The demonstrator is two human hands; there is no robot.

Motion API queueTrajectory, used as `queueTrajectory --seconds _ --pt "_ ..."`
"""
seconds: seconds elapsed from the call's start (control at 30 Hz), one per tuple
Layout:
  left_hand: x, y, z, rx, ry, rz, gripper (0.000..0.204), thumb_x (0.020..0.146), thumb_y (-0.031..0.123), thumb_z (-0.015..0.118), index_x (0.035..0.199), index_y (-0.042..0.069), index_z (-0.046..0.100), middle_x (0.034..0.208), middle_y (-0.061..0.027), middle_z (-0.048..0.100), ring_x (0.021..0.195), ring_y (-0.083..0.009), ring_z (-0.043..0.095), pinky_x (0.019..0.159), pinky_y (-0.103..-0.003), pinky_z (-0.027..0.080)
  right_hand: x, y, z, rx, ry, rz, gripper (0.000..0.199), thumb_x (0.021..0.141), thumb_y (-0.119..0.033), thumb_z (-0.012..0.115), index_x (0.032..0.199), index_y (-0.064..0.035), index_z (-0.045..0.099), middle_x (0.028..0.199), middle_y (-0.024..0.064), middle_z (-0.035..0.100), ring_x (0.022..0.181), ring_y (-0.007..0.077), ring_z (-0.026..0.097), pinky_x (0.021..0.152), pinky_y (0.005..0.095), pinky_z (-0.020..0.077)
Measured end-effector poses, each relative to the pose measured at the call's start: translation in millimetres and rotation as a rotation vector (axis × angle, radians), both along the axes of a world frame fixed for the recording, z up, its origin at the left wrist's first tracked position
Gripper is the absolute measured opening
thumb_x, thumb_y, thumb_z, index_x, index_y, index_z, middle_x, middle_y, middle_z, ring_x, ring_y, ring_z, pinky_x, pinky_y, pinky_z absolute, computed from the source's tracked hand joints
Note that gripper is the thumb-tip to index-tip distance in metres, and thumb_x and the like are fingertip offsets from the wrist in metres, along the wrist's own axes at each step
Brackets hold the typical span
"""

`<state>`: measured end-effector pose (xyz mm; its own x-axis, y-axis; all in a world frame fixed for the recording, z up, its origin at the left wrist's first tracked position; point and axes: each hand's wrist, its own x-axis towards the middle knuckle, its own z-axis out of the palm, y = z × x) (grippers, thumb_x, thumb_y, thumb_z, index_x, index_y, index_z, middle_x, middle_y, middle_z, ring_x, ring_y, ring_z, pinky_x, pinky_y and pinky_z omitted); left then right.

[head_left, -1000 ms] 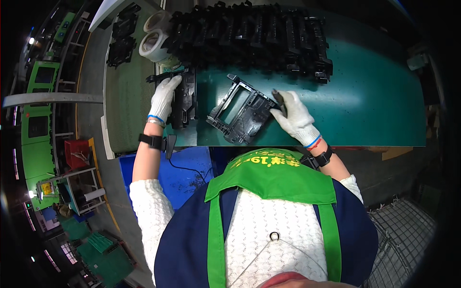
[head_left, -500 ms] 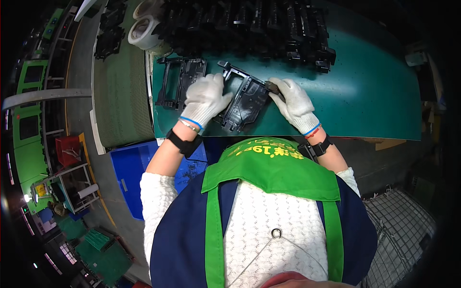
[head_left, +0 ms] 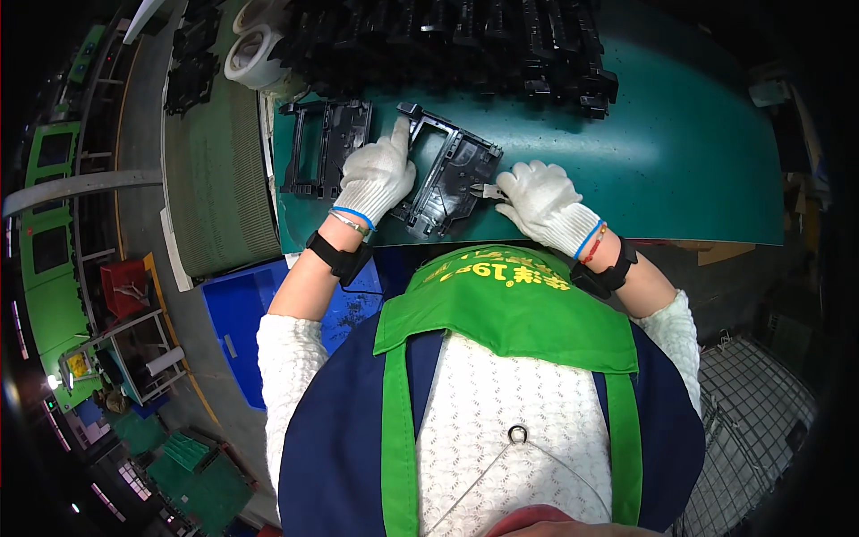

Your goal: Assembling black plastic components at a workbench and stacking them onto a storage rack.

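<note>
A black plastic frame part (head_left: 455,174) lies tilted on the green work table (head_left: 680,161), just in front of me. My left hand (head_left: 376,174), in a white knit glove, presses on its left side with the index finger stretched along the edge. My right hand (head_left: 541,201), also gloved, holds a small metal tool (head_left: 488,190) whose tip touches the part's right edge. A second black frame part (head_left: 324,148) lies flat to the left of my left hand.
A long row of several black plastic parts (head_left: 465,45) runs along the table's far side. Two rolls of tape (head_left: 253,54) stand at the far left corner. A blue bin (head_left: 242,313) sits below the table edge, a ribbed green mat (head_left: 215,179) beside it.
My left hand left the part at the far left and came onto the tilted frame part. The part now lies flatter and nearer, with my right hand's tool at its right edge.
</note>
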<state>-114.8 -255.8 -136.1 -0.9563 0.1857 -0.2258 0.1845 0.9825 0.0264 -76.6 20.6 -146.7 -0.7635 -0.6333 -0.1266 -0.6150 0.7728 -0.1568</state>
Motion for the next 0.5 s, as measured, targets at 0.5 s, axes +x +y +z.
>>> queueTrajectory --seconds 0.5 --pt "3 -12 1 0.11 0.018 -0.116 0.055 0.094 0.015 0.056 0.148 0.007 0.048 0.087 -0.0176 0.073 0.077 -0.0394 0.072 0.066 -0.051 0.057 -38 4 43 -0.247 -0.239 0.138 0.03 0.097 -0.029 0.068 0.12 -0.0091 0.065 0.097 0.0149 0.07 0.091 0.0367 0.069 0.081 0.0471 0.0555"
